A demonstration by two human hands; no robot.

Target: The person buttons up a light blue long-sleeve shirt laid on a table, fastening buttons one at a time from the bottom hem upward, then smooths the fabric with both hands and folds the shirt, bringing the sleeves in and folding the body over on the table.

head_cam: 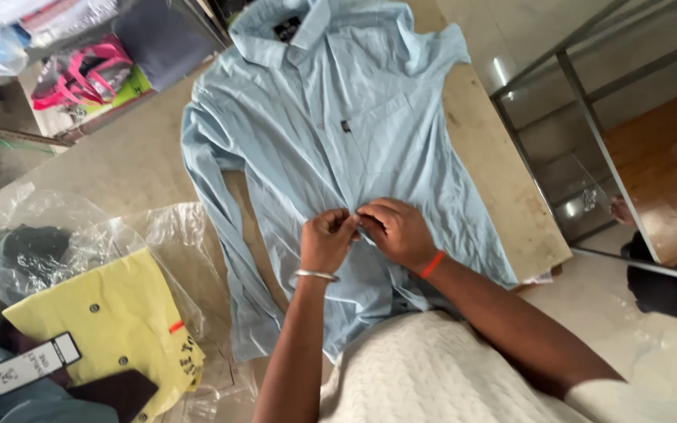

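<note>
A light blue long-sleeved shirt (331, 133) lies face up on the beige table (495, 172), collar away from me, sleeves spread down its sides. My left hand (324, 239), with a silver bangle at the wrist, and my right hand (397, 231), with an orange band, meet at the shirt's front placket near its lower part. Both hands pinch the fabric there, fingertips touching each other. What lies between the fingers is hidden.
To the left lie a folded yellow shirt (111, 321) on clear plastic bags (48, 235) and a dark garment with a white tag (33, 364). Shelves with folded clothes (88, 63) stand at the back left. A metal frame (589, 117) stands right of the table's edge.
</note>
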